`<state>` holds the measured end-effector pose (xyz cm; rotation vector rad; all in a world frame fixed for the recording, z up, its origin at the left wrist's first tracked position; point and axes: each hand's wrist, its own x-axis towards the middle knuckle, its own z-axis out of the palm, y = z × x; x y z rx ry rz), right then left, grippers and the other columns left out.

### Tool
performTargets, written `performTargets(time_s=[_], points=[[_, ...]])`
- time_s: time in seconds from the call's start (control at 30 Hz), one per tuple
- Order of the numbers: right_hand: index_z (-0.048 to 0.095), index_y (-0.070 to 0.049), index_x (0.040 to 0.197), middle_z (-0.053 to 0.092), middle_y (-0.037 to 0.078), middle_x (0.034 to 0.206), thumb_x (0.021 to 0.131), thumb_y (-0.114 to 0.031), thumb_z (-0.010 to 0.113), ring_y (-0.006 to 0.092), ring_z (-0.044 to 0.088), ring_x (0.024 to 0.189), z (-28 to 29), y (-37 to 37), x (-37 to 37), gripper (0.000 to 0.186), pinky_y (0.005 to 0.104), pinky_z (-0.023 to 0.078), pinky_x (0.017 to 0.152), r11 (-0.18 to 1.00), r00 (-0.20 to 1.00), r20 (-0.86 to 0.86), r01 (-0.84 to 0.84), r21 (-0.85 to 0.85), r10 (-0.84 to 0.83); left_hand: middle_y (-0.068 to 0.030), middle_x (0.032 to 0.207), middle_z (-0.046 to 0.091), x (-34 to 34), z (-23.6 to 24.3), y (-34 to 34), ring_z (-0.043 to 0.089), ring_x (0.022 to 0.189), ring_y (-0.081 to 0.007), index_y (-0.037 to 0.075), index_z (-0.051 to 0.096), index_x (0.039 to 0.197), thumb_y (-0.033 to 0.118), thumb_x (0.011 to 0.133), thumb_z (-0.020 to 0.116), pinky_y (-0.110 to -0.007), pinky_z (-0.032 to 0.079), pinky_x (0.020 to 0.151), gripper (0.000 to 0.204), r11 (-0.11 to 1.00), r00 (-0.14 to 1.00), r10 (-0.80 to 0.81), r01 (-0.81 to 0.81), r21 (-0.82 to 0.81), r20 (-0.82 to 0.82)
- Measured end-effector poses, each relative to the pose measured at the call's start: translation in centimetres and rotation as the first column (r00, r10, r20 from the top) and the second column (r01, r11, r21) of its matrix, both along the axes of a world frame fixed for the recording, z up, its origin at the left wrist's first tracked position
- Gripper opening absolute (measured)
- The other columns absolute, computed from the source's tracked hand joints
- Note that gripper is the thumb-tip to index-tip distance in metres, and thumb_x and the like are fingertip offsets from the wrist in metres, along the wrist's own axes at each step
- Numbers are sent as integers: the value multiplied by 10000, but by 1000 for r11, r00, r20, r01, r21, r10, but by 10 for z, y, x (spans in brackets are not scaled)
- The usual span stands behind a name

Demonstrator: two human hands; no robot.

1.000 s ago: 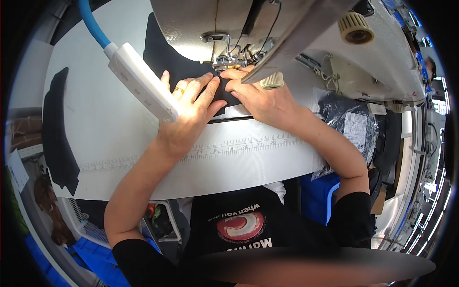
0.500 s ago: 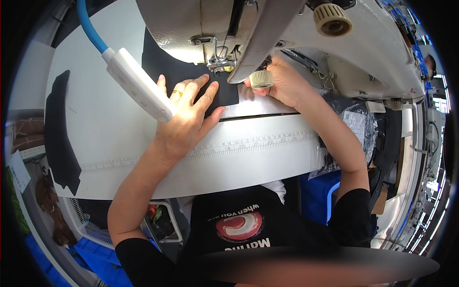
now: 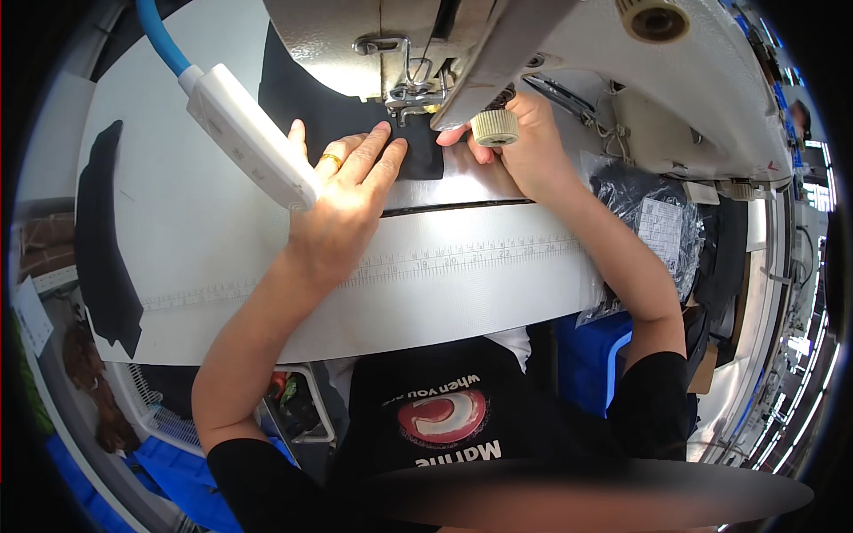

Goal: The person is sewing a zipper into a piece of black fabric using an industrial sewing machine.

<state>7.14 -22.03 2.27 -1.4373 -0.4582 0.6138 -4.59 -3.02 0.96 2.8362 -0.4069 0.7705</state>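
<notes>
A piece of black fabric [image 3: 329, 107] lies flat under the presser foot [image 3: 410, 112] of a sewing machine [image 3: 338, 35]. My left hand [image 3: 342, 191], with a gold ring, rests palm down on the fabric's near part. Its fingers are stretched out and slightly apart, their tips just short of the foot; its thumb is hidden. On the other side, my right hand [image 3: 533, 147] reaches behind a ribbed cream knob [image 3: 495, 128]. One fingertip touches the fabric's right edge, while the knob hides most of the fingers, so I cannot tell whether they grip it.
A white lamp-like bar [image 3: 253, 138] on a blue cable hangs above my left hand. Another black fabric piece [image 3: 108, 240] lies at the table's left edge. A printed ruler [image 3: 426, 263] crosses the white table [image 3: 267, 330]. A clear plastic bag [image 3: 653, 226] sits beside my right forearm.
My left thumb, spread out before, is now tucked out of sight. My right fingertips have shifted slightly left, up to the fabric's edge. The whole view has shifted a little.
</notes>
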Motion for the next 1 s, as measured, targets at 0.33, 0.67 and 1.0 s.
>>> performTargets(time_s=[0.33,0.67,1.0], points=[[721,3,979,704,11,785,893,-172,651,48,585,698,-2,2,-5,207,216,469,630,972,901,412,202,-118,-137,-21,1105,690,0,-3,2,650,952,-163,105,690,1074,82,768,687,-628,265,1047,308,999,998,-1,-1,36,60],[712,29,992,732,103,905,903,-124,622,124,684,856,0,6,-4,198,229,523,798,990,977,164,123,74,-134,21,1154,674,1,-4,6,626,995,-143,145,689,1116,104,809,681,-606,259,1054,310,998,1000,14,-14,61,2],[730,-101,988,685,22,1009,815,-137,673,210,604,892,-30,20,-7,185,310,486,803,923,317,948,368,-117,-6,34,1128,679,2,3,6,627,988,-131,127,690,1098,121,781,700,-602,241,1073,317,996,1000,22,-20,90,-14]])
